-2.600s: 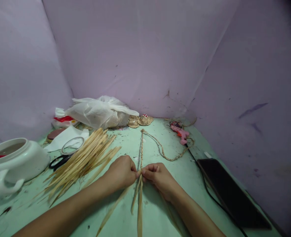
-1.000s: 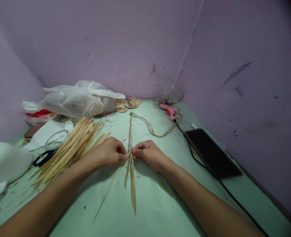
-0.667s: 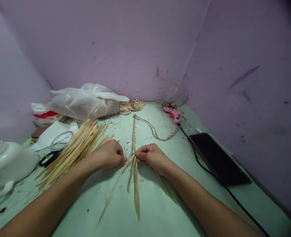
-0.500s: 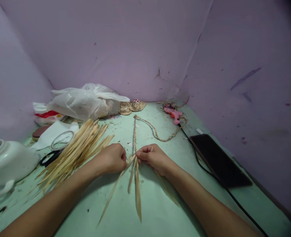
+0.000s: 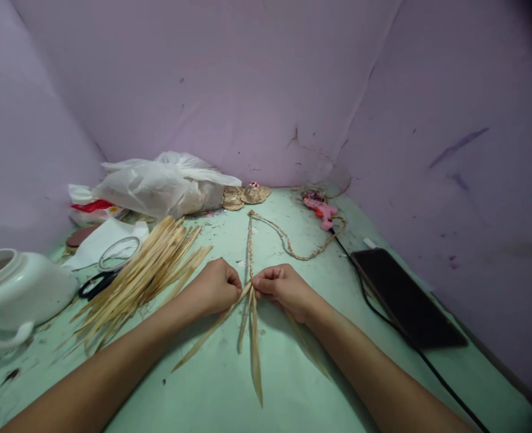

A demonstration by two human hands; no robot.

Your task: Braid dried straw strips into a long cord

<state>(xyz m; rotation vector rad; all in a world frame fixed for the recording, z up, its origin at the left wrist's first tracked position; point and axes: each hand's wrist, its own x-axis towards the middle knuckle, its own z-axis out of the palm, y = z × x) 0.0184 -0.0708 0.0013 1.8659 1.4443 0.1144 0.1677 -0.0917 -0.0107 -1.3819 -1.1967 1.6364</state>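
Note:
A thin braided cord (image 5: 250,243) of dry straw runs down the middle of the table and loops off to the right at its far end. At its near end, my right hand (image 5: 280,290) pinches the braid and a strip that trails under the wrist. My left hand (image 5: 224,285), just to the left, is closed on a pale strip that slants down to the lower left. Between the hands, loose straw strips (image 5: 255,355) hang toward me, fanned out on the table. A bundle of straw strips (image 5: 143,270) lies beside my left forearm.
On the left are a white ceramic pot (image 5: 26,288), black scissors (image 5: 95,285), a tape roll (image 5: 119,254) and a plastic bag (image 5: 157,186). Woven pieces (image 5: 253,193) lie at the back. To the right are a pink glue gun (image 5: 322,213), its black cable and a dark phone (image 5: 405,294).
My left hand has moved slightly right, closer to the braid's end, and its strip slants more to the left. The whole view has shifted slightly.

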